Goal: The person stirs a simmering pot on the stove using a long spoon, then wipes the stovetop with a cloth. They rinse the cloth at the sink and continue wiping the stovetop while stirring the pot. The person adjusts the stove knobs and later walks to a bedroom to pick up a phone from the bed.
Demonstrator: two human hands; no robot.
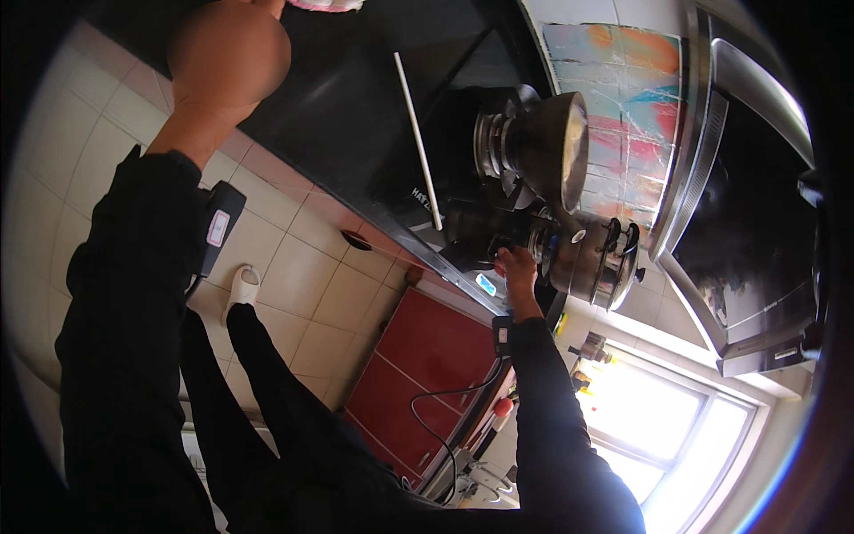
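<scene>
My left hand (230, 57) reaches over the black counter at the upper left. It is blurred, and its fingers run to the top edge, so what it holds is not visible. Near it a pink and white cloth-like thing (327, 4) is cut off by the frame. My right hand (519, 263) is at the front of the black gas stove (460, 193), its fingers on a small black knob or handle (500, 245). Just beyond that hand a lidded steel steamer pot (587, 260) stands on one burner. A wok (547, 147) with pale contents sits on the other burner.
A thin white rod (417, 140) lies across the stove's front. A range hood (754, 200) overhangs the pots. Red cabinets (427, 360), a sink faucet (490, 480) and a bright window (654, 414) are on the right. A black cable (417, 407) hangs from my right wrist device.
</scene>
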